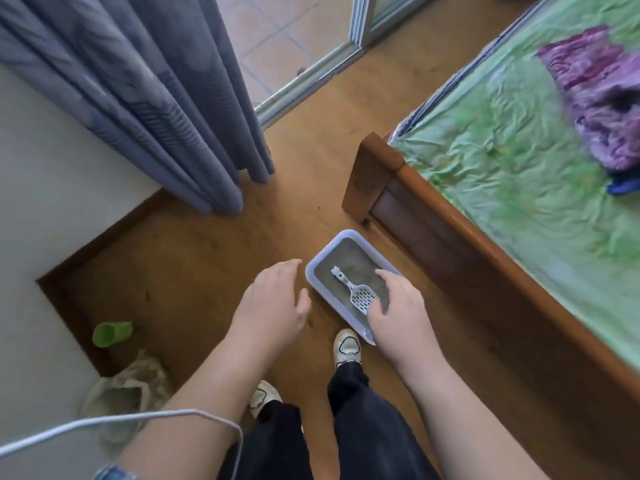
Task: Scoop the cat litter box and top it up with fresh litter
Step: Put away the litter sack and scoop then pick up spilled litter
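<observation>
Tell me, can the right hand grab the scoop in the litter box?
Probably yes. The scoop lies uncovered on the litter in the open litter box, and the open right hand shows right by its slotted end, nothing in between.

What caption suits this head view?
Left hand and right hand reach toward a pale plastic litter box holding a slotted grey scoop.

The box (323, 257) is rimmed in pale lavender-white and filled with grey litter (356, 256). The scoop (362, 298) is coloured light grey and patterned with rows of slots. The floor (207, 254) is grained in warm brown. The curtain (156, 98) is coloured blue-grey and banded with fine stripes. The sheet (519, 161) is mottled green, the cloth (602, 98) purple, the cup (111, 334) green. The shoes (347, 346) are white, outlined in black; the trousers (374, 427) are black.
</observation>
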The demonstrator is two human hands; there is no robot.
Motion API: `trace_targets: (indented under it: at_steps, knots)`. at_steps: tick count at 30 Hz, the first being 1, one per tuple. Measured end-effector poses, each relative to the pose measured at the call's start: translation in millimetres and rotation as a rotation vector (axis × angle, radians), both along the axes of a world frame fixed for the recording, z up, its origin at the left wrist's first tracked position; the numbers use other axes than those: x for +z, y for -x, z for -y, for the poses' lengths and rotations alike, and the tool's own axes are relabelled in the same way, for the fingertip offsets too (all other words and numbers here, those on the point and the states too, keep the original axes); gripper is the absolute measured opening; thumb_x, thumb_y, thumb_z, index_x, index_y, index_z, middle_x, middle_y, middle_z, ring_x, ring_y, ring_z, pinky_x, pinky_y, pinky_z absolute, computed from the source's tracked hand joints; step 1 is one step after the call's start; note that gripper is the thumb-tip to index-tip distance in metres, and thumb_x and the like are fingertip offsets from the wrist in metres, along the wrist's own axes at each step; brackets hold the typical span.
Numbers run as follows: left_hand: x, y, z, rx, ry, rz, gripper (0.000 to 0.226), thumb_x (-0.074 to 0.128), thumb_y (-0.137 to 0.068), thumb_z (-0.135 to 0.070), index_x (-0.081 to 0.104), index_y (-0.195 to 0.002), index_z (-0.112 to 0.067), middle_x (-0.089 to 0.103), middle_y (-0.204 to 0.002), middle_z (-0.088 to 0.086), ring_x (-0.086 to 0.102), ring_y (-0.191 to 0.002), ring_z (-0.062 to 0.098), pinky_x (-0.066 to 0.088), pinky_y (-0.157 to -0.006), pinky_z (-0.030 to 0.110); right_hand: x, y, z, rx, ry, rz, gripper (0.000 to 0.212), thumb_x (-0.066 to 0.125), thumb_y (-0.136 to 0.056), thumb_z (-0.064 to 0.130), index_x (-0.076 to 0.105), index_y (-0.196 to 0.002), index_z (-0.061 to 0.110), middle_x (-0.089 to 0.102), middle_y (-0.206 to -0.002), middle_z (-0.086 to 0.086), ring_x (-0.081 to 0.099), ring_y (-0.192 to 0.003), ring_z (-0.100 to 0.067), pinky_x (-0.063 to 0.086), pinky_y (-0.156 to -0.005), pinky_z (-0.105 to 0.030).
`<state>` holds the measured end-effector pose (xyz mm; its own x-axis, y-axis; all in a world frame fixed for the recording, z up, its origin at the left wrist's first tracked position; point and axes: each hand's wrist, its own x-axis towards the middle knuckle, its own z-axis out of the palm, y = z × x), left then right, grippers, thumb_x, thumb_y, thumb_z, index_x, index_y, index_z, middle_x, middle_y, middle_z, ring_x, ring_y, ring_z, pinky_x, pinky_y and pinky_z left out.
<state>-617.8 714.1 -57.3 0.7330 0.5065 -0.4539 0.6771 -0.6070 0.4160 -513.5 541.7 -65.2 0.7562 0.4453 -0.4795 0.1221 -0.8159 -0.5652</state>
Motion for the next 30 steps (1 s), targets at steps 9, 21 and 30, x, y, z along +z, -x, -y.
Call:
trace_targets:
  at_steps: [9,21,30]
  knots:
    - [-318,-30,12,-0.091,0.091,-0.157,0.046,0.048,-0.095,-0.028,0.044,-0.141,-0.022,0.053,-0.137,-0.001,0.050,-0.124,0.022,0.045,-0.099,0.038,-332,-22,-17,-0.024,0.178,-0.101,0.050,0.045,-0.095,0.013,0.044,-0.144,0.024,0.045,-0.145,0.005,0.033,-0.138,-0.018,0.032,-0.115,-0.039]
    - [-558,-48,41,-0.203,0.057,-0.125,0.040,0.048,-0.089,-0.025,0.050,-0.128,-0.016,0.052,-0.130,0.003,0.054,-0.112,0.032,0.049,-0.090,0.049,-636,-65,-7,0.366,0.532,0.123,0.042,0.062,-0.092,0.041,0.051,-0.125,0.016,0.055,-0.126,-0.009,0.042,-0.122,-0.032,0.041,-0.097,-0.045]
    - [-559,-62,35,-0.168,-0.043,-0.147,0.029,0.043,-0.090,-0.026,0.056,-0.116,-0.022,0.063,-0.114,-0.001,0.056,-0.103,0.030,0.050,-0.083,0.046,-637,-68,1,0.279,0.373,0.205,0.019,0.047,-0.092,0.033,0.054,-0.077,0.022,0.058,-0.088,-0.001,0.048,-0.095,-0.030,0.036,-0.080,-0.041]
